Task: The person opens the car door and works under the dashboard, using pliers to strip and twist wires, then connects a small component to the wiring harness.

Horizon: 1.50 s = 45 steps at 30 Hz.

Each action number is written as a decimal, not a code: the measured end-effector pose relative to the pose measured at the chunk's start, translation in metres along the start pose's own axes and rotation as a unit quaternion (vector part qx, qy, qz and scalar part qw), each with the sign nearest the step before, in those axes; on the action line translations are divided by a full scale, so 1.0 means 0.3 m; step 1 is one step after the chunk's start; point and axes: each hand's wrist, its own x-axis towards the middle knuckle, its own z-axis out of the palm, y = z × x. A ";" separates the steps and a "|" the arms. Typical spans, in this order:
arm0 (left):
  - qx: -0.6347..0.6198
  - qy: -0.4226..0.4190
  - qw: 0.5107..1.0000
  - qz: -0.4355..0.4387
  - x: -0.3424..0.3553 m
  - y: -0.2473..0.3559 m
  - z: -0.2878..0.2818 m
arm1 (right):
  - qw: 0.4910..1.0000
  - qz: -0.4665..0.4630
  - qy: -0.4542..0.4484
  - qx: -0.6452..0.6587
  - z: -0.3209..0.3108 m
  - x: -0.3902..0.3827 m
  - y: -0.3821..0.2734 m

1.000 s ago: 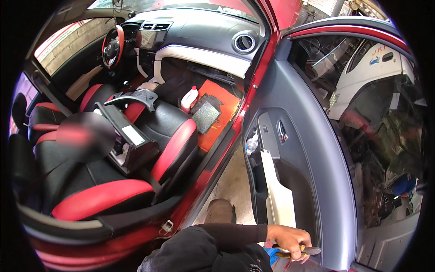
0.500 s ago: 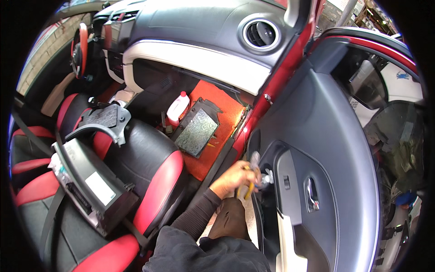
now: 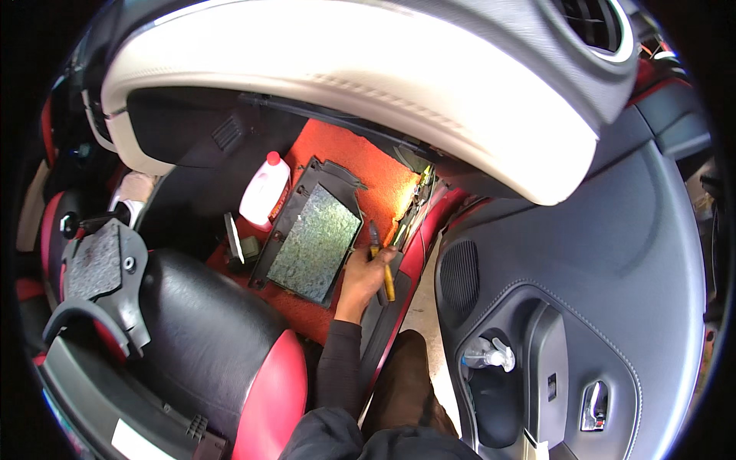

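Observation:
My left hand [image 3: 363,277] reaches down into the passenger footwell, its fingers closed around yellow-and-dark-handled pliers [image 3: 389,285]. A dark, narrow tip with a bit of yellow shows just ahead of the fingers; whether it belongs to the same tool is unclear. Right beside the hand lies a dark plastic panel [image 3: 287,217] with a speckled grey pad [image 3: 316,244] on it, resting on the orange floor mat [image 3: 310,317]. A white bottle with a red cap [image 3: 261,192] stands left of the panel. My right hand is out of view.
The open door [image 3: 583,230] is at right, with a clear spray bottle [image 3: 491,354] in its pocket. Overhead runs the cream dashboard trim [image 3: 345,54]. The black-and-red seat [image 3: 207,314] is at left, with removed trim pieces [image 3: 126,264] and a dark plastic part [image 3: 115,383] nearby.
My left hand has moved from beside the door pocket down and forward into the footwell, next to the panel. The view has leaned in closer to the footwell.

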 end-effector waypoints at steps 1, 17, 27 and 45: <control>-0.011 -0.016 1.000 0.002 0.005 -0.007 0.009 | 0.975 0.180 0.115 -0.065 0.027 0.044 0.105; 0.088 0.078 0.991 0.057 0.188 -0.349 0.031 | 0.868 0.223 0.209 -0.392 -0.212 0.156 1.857; 0.070 0.184 0.962 0.191 0.573 -0.432 -0.008 | 0.835 0.201 0.268 -0.436 -0.218 0.150 2.002; 0.224 -0.014 0.932 0.285 0.840 -0.252 0.179 | 0.860 0.194 0.354 -0.314 -0.213 0.127 2.024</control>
